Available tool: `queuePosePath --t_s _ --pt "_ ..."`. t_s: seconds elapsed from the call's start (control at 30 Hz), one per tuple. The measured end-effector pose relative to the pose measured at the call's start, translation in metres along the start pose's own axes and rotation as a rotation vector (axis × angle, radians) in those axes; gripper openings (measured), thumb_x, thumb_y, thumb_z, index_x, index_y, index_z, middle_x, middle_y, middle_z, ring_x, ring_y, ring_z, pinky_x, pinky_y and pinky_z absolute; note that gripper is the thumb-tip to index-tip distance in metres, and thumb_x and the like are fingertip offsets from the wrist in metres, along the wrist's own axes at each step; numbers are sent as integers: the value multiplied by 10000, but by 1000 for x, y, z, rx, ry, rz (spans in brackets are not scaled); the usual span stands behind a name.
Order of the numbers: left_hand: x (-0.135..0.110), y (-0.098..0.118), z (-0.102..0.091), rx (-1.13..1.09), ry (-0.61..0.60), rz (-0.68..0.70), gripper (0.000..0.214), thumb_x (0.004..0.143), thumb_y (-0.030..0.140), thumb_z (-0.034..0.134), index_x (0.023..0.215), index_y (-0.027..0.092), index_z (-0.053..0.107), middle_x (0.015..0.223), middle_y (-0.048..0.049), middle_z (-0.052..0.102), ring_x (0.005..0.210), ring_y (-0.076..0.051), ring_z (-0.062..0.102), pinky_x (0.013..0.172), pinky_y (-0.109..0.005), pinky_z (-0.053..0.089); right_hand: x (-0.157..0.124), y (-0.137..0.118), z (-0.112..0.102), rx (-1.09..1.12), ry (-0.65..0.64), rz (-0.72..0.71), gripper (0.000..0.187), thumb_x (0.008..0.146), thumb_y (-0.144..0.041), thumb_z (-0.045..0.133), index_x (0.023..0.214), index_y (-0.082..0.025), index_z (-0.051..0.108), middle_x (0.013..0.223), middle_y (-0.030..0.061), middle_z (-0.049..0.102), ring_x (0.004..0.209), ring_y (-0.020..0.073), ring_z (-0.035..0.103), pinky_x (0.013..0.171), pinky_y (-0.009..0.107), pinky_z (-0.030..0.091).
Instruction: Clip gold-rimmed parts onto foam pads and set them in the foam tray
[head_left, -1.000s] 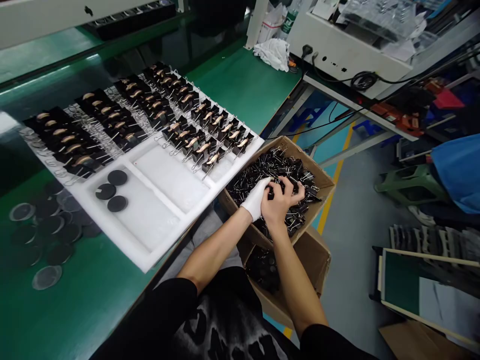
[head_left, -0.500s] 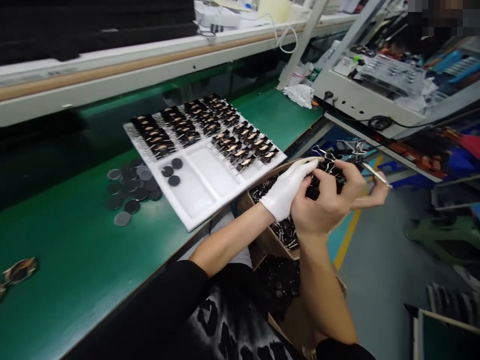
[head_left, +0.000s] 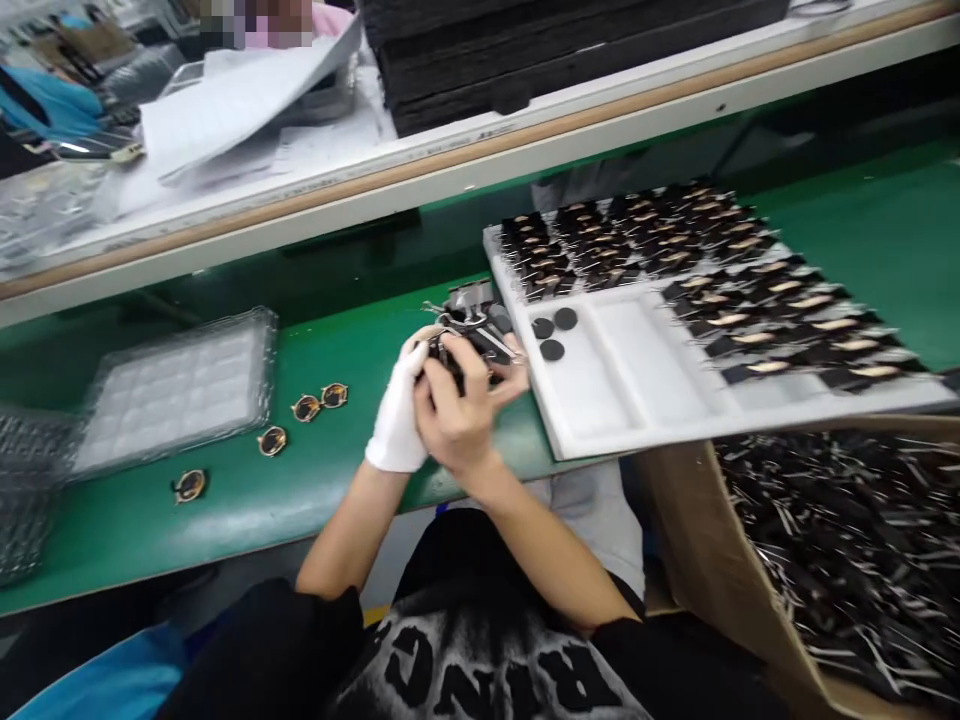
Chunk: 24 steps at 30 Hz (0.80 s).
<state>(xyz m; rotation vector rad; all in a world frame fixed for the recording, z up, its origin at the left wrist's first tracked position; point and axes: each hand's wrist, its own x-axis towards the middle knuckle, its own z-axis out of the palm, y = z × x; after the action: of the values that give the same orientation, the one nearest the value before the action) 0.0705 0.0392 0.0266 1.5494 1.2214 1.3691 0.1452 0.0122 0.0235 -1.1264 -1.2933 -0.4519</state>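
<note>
Both hands are cupped together over the green bench (head_left: 225, 500), just left of a white foam tray (head_left: 622, 400). My left hand (head_left: 397, 415) wears a white glove and my right hand (head_left: 457, 410) is bare. Between them they grip a bunch of black binder clips (head_left: 472, 320) with wire handles sticking up. The tray carries rows of black clipped parts (head_left: 720, 270) and three black discs (head_left: 551, 330). To the right, below the tray, an open cardboard box (head_left: 690, 540) is full of loose binder clips (head_left: 847, 540).
Several round copper-coloured rings (head_left: 307, 408) lie on the bench left of my hands. Farther left sits a clear plastic compartment tray (head_left: 180, 390). A raised shelf (head_left: 375, 190) with papers and black stacked sheets runs along the back. Another person is partly visible at the top left.
My hands lifted a bunch of clips out of the cardboard box and carried it left over the bench. The view swung left, so the box now sits at the lower right.
</note>
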Motion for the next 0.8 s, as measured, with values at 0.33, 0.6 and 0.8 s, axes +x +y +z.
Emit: queuePosePath --t_s 0.33,0.6,0.8 --pt "-30 -51 -77 238 146 -84 368 1076 514 399 1258 291 629 1319 -64 701 1270 -213 642 1163 -420 528 -72 -37 41 93 -469 123 263 937 -172 681 1171 -267 753 1437 67 587 1533 426 168 1179 598 353" --pt "-32 -47 -68 665 221 179 454 1087 504 366 1271 213 662 1293 -119 649 1264 -226 600 1179 -433 464 -71 -11 17 265 -687 282 301 1002 -190 555 1228 -261 741 1608 111 432 1538 366 253 1244 663 251" --pt "-34 -53 -76 795 291 227 532 1092 513 294 1270 189 677 1268 -134 669 1237 -230 618 1151 -423 482 -73 0 7 357 -612 370 457 967 -181 553 1405 -272 649 1655 153 284 1467 367 369 1166 581 391"
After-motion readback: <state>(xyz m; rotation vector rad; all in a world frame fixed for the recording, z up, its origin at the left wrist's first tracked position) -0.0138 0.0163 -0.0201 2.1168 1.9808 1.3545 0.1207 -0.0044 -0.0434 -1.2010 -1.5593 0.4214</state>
